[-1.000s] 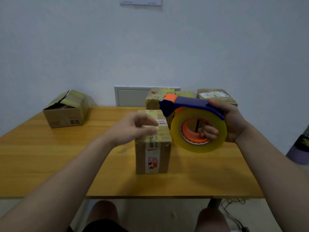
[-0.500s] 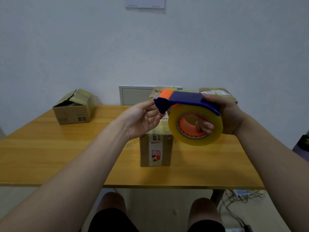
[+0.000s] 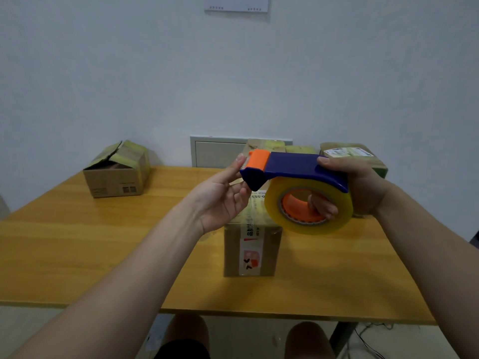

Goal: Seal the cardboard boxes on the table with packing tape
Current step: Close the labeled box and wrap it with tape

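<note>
Two hands: right hand grips tape dispenser, straight-fingered left hand touches it; box label reads "555".

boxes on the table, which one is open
The lone box at far left; its top flaps gape, the centre box and back boxes look shut.

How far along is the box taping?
Looks done: the boxes at the back already wear yellowish tape. In hand: the right hand grips the tape dispenser while the left hand touches its orange cutter end, above the near box, whose top also seems to show tape. To do: the far-left box has its flaps open.
</note>
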The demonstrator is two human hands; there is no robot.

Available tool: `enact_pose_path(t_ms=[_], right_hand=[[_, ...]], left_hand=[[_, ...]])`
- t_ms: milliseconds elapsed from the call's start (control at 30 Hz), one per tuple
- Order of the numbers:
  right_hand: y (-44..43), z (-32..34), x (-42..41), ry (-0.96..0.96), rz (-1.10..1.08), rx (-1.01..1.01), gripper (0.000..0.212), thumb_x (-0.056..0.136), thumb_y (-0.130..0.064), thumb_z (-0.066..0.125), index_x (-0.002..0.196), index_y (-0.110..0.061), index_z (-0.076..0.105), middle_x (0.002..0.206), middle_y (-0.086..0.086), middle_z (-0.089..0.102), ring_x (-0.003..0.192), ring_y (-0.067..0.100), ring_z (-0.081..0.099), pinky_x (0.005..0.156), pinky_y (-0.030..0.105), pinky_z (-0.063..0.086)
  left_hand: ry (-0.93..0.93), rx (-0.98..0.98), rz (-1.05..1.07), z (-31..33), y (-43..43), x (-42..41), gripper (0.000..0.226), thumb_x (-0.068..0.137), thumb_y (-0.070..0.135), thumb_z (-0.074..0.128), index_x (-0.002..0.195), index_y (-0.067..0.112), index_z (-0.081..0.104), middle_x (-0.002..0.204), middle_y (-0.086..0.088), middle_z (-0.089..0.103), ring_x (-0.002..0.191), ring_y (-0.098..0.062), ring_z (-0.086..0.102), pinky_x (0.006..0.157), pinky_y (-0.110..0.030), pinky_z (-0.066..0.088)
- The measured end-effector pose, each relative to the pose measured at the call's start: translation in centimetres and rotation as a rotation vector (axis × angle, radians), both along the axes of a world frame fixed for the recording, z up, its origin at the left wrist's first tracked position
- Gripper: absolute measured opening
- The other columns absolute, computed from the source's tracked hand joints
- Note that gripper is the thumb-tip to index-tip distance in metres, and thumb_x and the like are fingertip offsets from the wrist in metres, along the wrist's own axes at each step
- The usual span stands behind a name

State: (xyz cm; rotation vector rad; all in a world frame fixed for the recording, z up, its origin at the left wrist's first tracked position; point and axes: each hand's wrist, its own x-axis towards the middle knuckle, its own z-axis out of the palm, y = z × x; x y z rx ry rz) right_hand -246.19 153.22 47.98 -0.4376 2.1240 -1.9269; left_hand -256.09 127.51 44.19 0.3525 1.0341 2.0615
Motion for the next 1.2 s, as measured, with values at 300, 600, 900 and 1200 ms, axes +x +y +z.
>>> enact_pose_path(t_ms=[300, 600, 900, 1200], right_hand=[[0.7, -0.4, -1.9, -0.007, 0.037, 0.047, 0.086, 0.083, -0.060, 0.073, 0.131, 0.010, 0.055, 0.061, 0.013, 0.065, 0.054, 0.023, 0.062, 0.063, 0.035, 0.056], [0.2, 1.2, -2.1, -0.039, -0.016, 0.160, 0.043, 0.088, -0.040, 0.058, 0.109, -0.005, 0.069, 0.070, 0.002, 0.073, 0.057, 0.016, 0.068, 0.057, 0.026, 0.055], [-0.6, 1.3, -2.1, 0.041, 0.086, 0.112, 0.060, 0.081, -0.063, 0.070, 0.113, -0.011, 0.074, 0.061, 0.009, 0.067, 0.054, 0.022, 0.063, 0.067, 0.040, 0.052], [-0.2, 0.9, -1.9, 0.055, 0.078, 0.053, 0.067, 0.084, -0.060, 0.071, 0.122, -0.004, 0.069, 0.061, 0.010, 0.067, 0.054, 0.023, 0.063, 0.074, 0.046, 0.044]], left_hand=[[-0.028, 0.016, -0.002, -0.9, 0.0, -1.5, 0.039, 0.085, 0.028, 0.073, 0.115, 0.004, 0.066, 0.084, -0.009, 0.072, 0.057, -0.009, 0.065, 0.052, -0.016, 0.055], [0.252, -0.285, 0.153, 0.9, -1.4, -2.4, 0.027, 0.076, 0.038, 0.082, 0.083, 0.012, 0.080, 0.084, -0.013, 0.073, 0.064, -0.014, 0.067, 0.055, -0.022, 0.058], [-0.188, 0.251, -0.049, -1.0, 0.3, 0.4, 0.060, 0.078, 0.033, 0.082, 0.126, 0.005, 0.060, 0.092, -0.015, 0.077, 0.060, -0.012, 0.069, 0.053, -0.020, 0.058], [-0.182, 0.243, -0.009, -1.2, 0.4, 0.5, 0.045, 0.087, 0.018, 0.065, 0.129, 0.000, 0.058, 0.084, -0.011, 0.073, 0.059, -0.007, 0.063, 0.054, -0.014, 0.055]])
